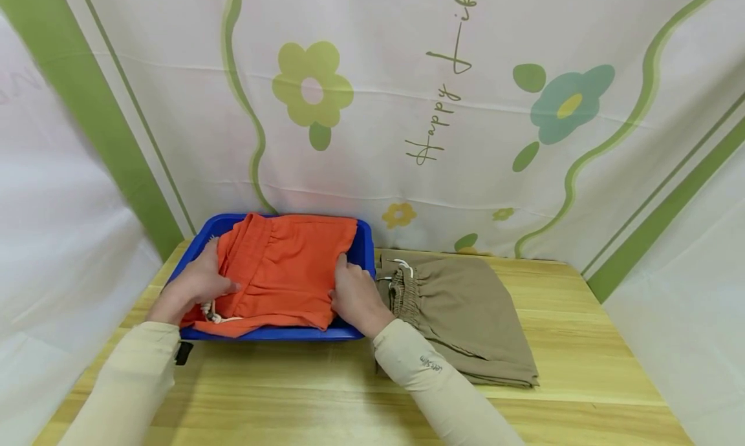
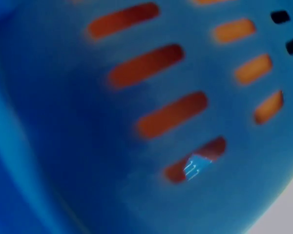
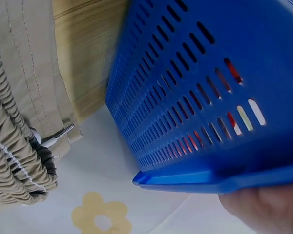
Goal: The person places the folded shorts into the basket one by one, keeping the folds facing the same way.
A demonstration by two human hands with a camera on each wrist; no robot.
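Two bare hands reach into a blue slotted plastic basket (image 1: 368, 249), and between them we see folded orange drawstring bottoms (image 1: 297, 258). We find the left hand (image 1: 200, 275) at the garment's left side, its thumb lying over the gathered waistband (image 1: 259, 245) and spread away from the index finger, which reaches forward along the outer edge of the cloth. Its other fingertips are hidden from us, so we cannot tell whether they pinch the fabric. We see the right hand (image 1: 357, 294) at the opposite edge, its thumb and index finger touching the orange cloth; the remaining fingers drop out of our sight beside the basket wall, and we cannot tell whether they grip. The garment thus lies just inside both hands, with a white drawcord (image 1: 211, 313) showing near the left wrist. From the left wrist we get a blurred blue wall, orange visible through its slots. From the right wrist we see part of the hand beyond the rim. Just right of the basket, we note folded khaki drawstring bottoms (image 1: 471, 310) on the wooden table (image 1: 279, 388), before a flower-printed curtain (image 1: 372, 123).
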